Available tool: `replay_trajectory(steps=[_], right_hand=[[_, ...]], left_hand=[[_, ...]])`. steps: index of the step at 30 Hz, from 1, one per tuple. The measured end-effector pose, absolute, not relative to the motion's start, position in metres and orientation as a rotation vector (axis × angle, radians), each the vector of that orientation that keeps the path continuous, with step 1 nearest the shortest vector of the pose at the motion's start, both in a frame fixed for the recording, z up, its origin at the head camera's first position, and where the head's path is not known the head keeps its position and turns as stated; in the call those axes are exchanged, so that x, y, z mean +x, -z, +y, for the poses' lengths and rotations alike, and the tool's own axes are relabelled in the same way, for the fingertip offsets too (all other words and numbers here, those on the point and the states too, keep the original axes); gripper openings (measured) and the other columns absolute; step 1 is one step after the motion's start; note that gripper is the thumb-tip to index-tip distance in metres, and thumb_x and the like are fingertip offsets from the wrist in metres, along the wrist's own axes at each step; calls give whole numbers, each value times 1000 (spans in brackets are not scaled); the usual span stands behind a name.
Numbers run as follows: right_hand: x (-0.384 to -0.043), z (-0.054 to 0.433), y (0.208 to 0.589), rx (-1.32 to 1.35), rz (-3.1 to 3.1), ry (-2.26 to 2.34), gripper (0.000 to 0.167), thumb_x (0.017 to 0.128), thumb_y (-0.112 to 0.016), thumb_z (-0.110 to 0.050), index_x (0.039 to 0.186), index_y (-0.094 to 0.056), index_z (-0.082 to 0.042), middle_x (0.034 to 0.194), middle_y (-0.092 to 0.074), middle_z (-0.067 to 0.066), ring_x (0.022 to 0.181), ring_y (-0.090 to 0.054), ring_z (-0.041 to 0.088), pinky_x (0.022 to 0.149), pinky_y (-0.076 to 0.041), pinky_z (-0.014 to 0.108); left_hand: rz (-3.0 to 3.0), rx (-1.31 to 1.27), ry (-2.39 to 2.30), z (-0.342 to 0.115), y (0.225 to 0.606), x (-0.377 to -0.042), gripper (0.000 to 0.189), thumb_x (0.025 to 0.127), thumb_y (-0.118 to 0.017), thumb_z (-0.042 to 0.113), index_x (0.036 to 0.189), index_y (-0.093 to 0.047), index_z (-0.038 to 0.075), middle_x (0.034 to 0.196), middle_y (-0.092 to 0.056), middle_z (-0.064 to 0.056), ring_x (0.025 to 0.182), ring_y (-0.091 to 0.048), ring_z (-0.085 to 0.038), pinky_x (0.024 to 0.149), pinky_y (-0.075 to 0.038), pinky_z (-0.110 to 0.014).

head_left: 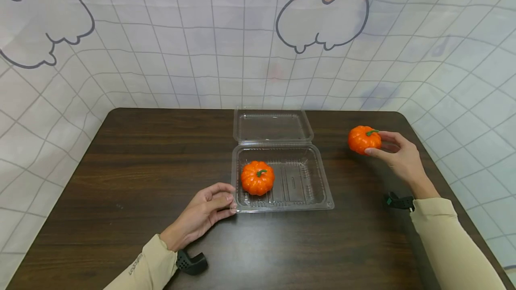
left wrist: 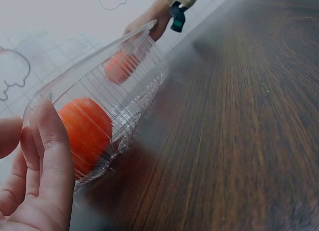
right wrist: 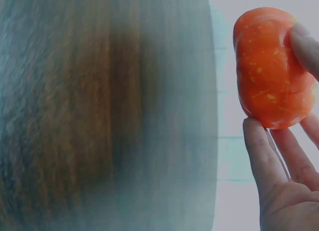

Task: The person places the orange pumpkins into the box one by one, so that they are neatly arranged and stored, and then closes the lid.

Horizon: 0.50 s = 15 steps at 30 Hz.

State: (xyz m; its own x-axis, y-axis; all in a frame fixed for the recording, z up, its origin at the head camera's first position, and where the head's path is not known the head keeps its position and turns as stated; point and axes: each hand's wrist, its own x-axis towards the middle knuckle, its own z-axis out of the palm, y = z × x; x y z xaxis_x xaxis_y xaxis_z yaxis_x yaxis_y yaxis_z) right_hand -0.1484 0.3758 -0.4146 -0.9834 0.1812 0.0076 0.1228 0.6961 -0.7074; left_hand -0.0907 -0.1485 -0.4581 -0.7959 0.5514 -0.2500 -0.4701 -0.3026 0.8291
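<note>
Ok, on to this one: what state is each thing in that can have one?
Clear container: open, on the table.
Hinged lid: folded back, away from the person.
First pumpkin: inside the container, left part, stem up.
Second pumpkin: outside the container, gripped, apparently lifted.
Left hand: pinching the container's left edge.
Right hand: holding the second pumpkin.

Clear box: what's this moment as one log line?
left grip: holds clear box, near-left corner | right grip: holds one pumpkin, outside box | other pumpkin: inside box, left side | lid: open
</note>
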Motion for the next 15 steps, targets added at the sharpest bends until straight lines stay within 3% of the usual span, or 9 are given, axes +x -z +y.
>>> replay_trajectory(steps=[3, 7, 15], right_hand=[[-147, 371, 410, -241, -2818, -1180, 78, 90, -76, -53, 152, -47, -15, 153, -53, 17, 121, -62, 11, 75, -46, 1], [-146, 365, 405, -214, -2806, -1201, 77, 89, -77, -52, 152, -48, -18, 149, -54, 12, 104, -50, -18, 76, -46, 1], [-145, 349, 393, -118, -2779, -1232, 74, 89, -80, -45, 150, -49, -17, 146, -56, 10, 103, -53, -19, 78, -49, 1]], left_hand=[[1307, 110, -2123, -149, 459, -91, 18, 103, -62, 9, 120, -58, 11, 97, -68, 4, 92, -69, -9, 91, -63, -25], [1306, 108, -2121, -149, 458, -91, 19, 103, -63, 9, 121, -57, 11, 98, -67, 3, 92, -69, -10, 91, -63, -25], [1312, 104, -2114, -150, 459, -91, 21, 103, -63, 10, 123, -55, 9, 99, -66, 3, 93, -69, -10, 91, -63, -25]])
